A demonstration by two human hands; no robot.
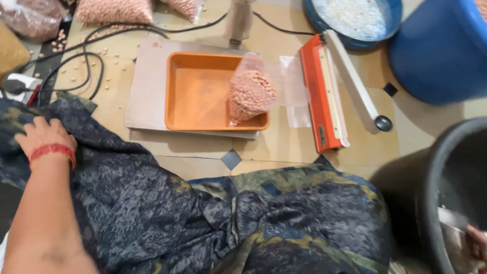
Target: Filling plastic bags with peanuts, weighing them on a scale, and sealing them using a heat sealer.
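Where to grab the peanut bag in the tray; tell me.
Grip the bag by its clear, empty top, coming from above on the sealer side. The peanuts fill its lower part, leaning on the tray rim, so the slack neck probably pinches easily.

A clear plastic bag of pinkish peanuts (249, 94) leans upright in the right end of the orange tray (198, 119). Behind the tray, well apart, lie more filled clear bags (114, 10), pinkish, with a darker one (30, 20) leftmost.
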